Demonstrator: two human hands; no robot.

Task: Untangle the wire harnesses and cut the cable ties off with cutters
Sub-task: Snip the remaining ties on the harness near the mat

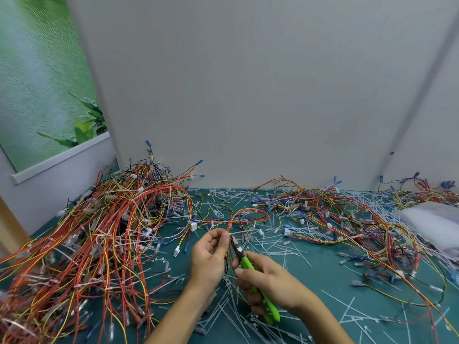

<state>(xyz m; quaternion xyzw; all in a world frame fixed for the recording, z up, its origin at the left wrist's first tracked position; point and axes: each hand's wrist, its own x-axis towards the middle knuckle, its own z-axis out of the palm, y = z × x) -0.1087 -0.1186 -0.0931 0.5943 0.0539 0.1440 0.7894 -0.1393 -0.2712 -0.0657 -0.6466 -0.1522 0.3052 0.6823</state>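
Observation:
My left hand (210, 256) pinches a bundle of red and orange wires, one wire harness (244, 212), which arcs up and away over the green mat. My right hand (265, 281) grips green-handled cutters (250, 269). Their metal jaws point up-left and touch the bundle right beside my left fingertips, at a small white cable tie (233, 235). Whether the jaws are closed on the tie I cannot tell. The wire bundle hangs down between my two hands.
A big tangled heap of harnesses (99, 234) fills the left side. Another looser spread of wires (347, 219) lies at the right. Several cut white cable ties (273, 247) litter the green mat (335, 276). A white plastic bag (432, 222) sits at the far right. A grey wall stands behind.

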